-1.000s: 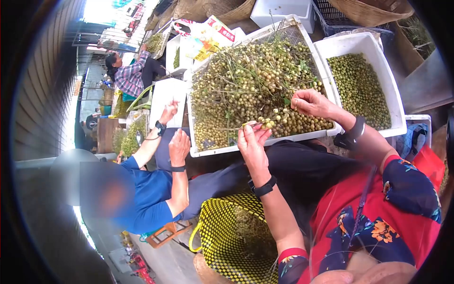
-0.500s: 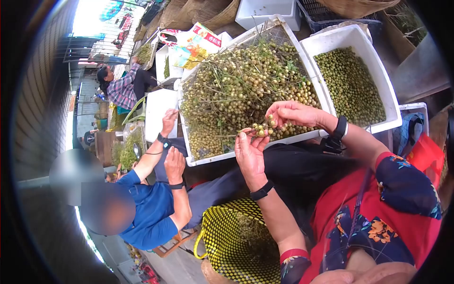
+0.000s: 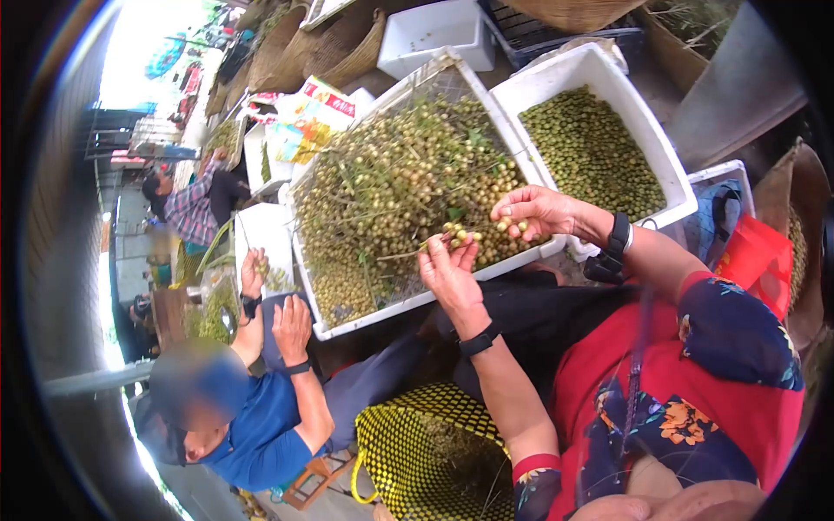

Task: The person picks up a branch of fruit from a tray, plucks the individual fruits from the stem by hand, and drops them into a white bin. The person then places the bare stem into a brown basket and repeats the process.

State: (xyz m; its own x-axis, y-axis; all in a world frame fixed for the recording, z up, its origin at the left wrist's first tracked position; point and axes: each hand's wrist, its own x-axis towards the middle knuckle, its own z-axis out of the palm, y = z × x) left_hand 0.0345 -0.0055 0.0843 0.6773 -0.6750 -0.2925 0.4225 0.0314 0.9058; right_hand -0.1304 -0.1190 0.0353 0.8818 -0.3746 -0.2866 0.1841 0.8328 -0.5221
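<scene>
My left hand (image 3: 453, 282) pinches a thin stem with a few round yellow-green fruits (image 3: 460, 234) at its tip, over the front edge of a white tray (image 3: 382, 314). Just to its right, my right hand (image 3: 537, 212) has its fingers curled, with several loose fruits (image 3: 512, 227) at the fingertips. Beneath both hands, the tray holds a large heap of fruits on twigs (image 3: 408, 174) with some green leaves. A white foam box (image 3: 682, 204) of loose green fruits (image 3: 591, 148) stands to the right of the tray.
A person in a blue shirt (image 3: 261, 434) sits at the left, hands beside the tray. Farther back sits a person in a checked shirt (image 3: 193, 208). A yellow-black woven basket (image 3: 408, 473) is below. A red bag (image 3: 756, 260) lies at right; an empty-looking white box (image 3: 434, 39) stands behind.
The view has shifted, so the trays appear farther left. My right hand now has loose fruits at its fingertips, slightly apart from the stem. The neighbour's hands have moved apart and opened somewhat.
</scene>
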